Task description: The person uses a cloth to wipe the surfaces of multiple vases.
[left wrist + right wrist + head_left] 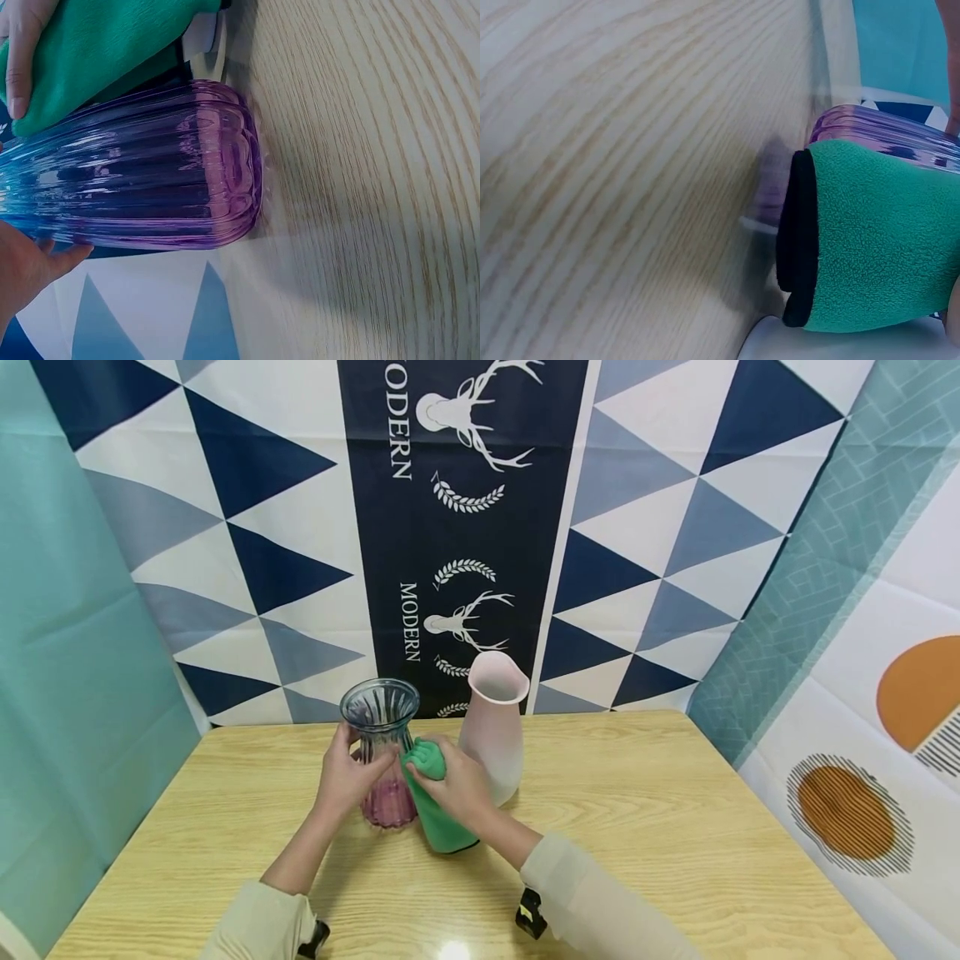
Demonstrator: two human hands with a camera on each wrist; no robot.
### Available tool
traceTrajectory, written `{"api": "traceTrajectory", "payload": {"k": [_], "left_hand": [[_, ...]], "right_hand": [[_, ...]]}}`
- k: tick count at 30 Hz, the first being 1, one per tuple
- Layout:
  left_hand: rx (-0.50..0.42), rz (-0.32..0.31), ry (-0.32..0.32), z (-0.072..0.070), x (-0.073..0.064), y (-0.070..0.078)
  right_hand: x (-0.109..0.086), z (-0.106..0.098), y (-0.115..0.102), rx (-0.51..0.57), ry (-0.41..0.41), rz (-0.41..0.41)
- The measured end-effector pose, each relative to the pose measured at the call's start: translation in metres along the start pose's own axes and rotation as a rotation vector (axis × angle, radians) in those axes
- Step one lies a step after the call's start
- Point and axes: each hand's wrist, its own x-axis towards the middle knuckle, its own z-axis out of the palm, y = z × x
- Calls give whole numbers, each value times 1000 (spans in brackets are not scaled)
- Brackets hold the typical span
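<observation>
My left hand [347,777] grips the waist of a ribbed glass vase [388,806], blue-grey at its flared rim and pink-purple at the base. The vase stands upright; whether its base [232,161] touches the table I cannot tell. In my right hand [461,783] is a bunched green cloth [441,822], held against or close by the vase's right side. The cloth's dark-edged lower end [885,240] hangs down in the right wrist view. Part of the vase is hidden behind the cloth there.
A pale pink-white vase [495,743] with a wavy lip stands just right of and behind my right hand. The light wooden table [637,827] reaches back to a wall hanging [457,527] of triangles and deer heads. Teal fabric [75,635] hangs at the left.
</observation>
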Motion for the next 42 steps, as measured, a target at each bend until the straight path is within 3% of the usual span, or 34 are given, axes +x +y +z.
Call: {"api": "traceTrajectory", "payload": {"k": [9,18,25,29,34,42], "left_hand": [[0,-5,-8,-1,-1,1],[-23,5,-13,-1,0,0],[-17,-7,-1,1,0,1],[29,3,34,3,-1,1],[69,13,75,3,-2,1],[19,-7,77,4,-2,0]], "right_hand": [[-6,1,3,-81,-121,60],[-15,4,10,-203,-249,69],[-19,5,11,-229,-285,73],[-18,3,11,-205,-266,65],[-12,0,9,-108,-162,24],[-1,-4,3,68,16,7]]}}
